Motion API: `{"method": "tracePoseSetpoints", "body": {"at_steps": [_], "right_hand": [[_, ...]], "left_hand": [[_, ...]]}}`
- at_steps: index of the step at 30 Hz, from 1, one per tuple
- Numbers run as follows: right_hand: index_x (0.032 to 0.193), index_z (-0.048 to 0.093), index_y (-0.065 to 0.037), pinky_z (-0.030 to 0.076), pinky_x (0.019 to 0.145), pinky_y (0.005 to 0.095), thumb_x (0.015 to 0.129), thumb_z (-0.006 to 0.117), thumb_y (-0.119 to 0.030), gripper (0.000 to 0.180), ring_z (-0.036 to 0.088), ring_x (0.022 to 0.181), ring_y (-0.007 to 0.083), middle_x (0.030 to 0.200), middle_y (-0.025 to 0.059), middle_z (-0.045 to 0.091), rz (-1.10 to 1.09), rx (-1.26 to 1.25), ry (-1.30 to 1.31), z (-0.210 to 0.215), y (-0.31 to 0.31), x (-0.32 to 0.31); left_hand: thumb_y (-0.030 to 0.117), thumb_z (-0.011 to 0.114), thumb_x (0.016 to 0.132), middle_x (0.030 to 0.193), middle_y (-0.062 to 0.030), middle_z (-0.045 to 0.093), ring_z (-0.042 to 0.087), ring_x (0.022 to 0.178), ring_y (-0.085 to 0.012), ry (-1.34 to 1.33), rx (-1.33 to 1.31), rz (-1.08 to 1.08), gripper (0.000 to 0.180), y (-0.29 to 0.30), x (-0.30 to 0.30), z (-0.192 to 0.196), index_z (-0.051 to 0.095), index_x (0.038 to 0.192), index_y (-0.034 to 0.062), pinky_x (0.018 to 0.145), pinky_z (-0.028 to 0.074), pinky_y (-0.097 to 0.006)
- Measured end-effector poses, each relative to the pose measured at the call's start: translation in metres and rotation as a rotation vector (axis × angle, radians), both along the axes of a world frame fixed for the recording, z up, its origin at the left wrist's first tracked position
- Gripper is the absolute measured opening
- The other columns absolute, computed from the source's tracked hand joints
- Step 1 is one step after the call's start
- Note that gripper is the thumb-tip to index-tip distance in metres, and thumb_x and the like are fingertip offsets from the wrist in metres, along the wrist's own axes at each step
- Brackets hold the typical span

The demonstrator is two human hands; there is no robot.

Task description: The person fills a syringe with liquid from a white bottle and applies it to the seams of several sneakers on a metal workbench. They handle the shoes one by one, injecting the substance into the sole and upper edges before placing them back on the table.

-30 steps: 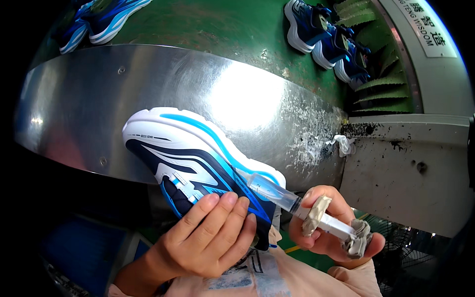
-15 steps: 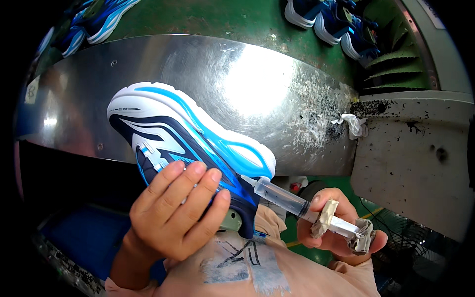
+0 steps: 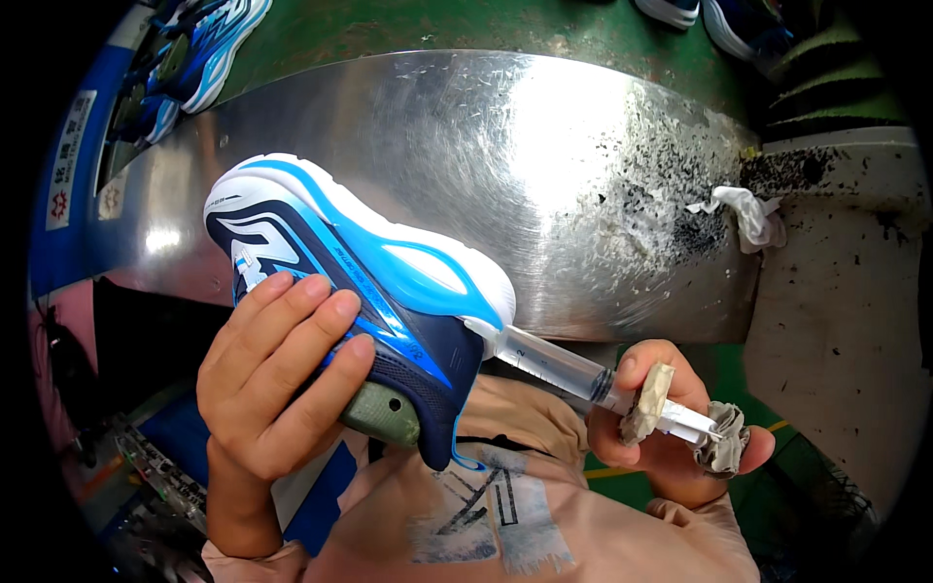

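Observation:
A blue, navy and white sports shoe point(image 3: 398, 262) is tilted sideways over the near edge of the metal bench, its white sole turned away from me. My left hand point(image 3: 292, 379) is closed around its upper, near the laces. A green shoe last point(image 3: 384, 413) shows in the shoe's opening. In my right hand point(image 3: 685, 466) is a clear plastic syringe point(image 3: 549, 364), its flange and plunger end wrapped in beige, crumpled tape. My thumb rests at the plunger end. The syringe tip touches the heel area, where the upper meets the sole; the exact contact point is hard to make out.
The curved, shiny metal bench point(image 3: 428, 126) has dark and white residue at its right end. A crumpled white tissue point(image 3: 748, 219) lies there, beside a grey machine panel point(image 3: 846, 301). More similar shoes point(image 3: 209, 58) stand at the far left and the far right point(image 3: 739, 29) on a green surface.
The view has shifted. The shoe has tilted, showing more of its heel and the last. My left hand has moved left along it, and the syringe tip now sits at the sole line by the heel.

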State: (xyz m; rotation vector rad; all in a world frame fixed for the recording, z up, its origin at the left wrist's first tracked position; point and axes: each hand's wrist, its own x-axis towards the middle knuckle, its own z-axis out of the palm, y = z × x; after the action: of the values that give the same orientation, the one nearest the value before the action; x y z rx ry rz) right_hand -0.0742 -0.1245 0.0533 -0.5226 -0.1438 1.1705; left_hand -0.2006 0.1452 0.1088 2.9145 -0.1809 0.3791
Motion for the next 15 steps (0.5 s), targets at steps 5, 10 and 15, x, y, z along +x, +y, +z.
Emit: {"method": "tracePoseSetpoints", "body": {"at_steps": [5,10,15], "right_hand": [[0.130,0.033,0.002,0.031,0.059,0.0225,0.057,0.068,-0.080,0.116,0.047,0.070,0.0113,0.088,0.0068,0.053,0.012,0.029,0.071,-0.008,-0.007,-0.002],[0.139,0.023,0.005,0.038,0.094,0.0274,0.043,0.078,-0.074,0.136,0.051,0.101,0.0146,0.114,0.0076,0.047,-0.038,0.293,0.237,-0.016,-0.003,-0.011],[0.140,0.023,0.002,0.037,0.103,0.0275,0.040,0.077,-0.073,0.137,0.049,0.113,0.0119,0.120,0.0062,0.047,-0.092,0.371,0.194,-0.028,-0.001,-0.023]], "left_hand": [[0.011,0.068,0.071,0.106,-0.0172,0.067,0.064,0.102,-0.0347,0.061,0.021,-0.047,0.031,0.001,0.009,0.006,0.065,0.101,0.0024,0.091,0.050,-0.048],[0.013,0.069,0.069,0.101,-0.0178,0.068,0.065,0.099,-0.0352,0.092,0.057,-0.097,0.033,0.002,0.029,0.010,0.067,0.099,0.0014,0.090,0.051,-0.046],[0.014,0.070,0.062,0.102,-0.0196,0.067,0.065,0.099,-0.0372,0.111,0.099,-0.165,0.042,0.008,0.041,0.009,0.066,0.101,-0.0015,0.090,0.051,-0.046]]}}
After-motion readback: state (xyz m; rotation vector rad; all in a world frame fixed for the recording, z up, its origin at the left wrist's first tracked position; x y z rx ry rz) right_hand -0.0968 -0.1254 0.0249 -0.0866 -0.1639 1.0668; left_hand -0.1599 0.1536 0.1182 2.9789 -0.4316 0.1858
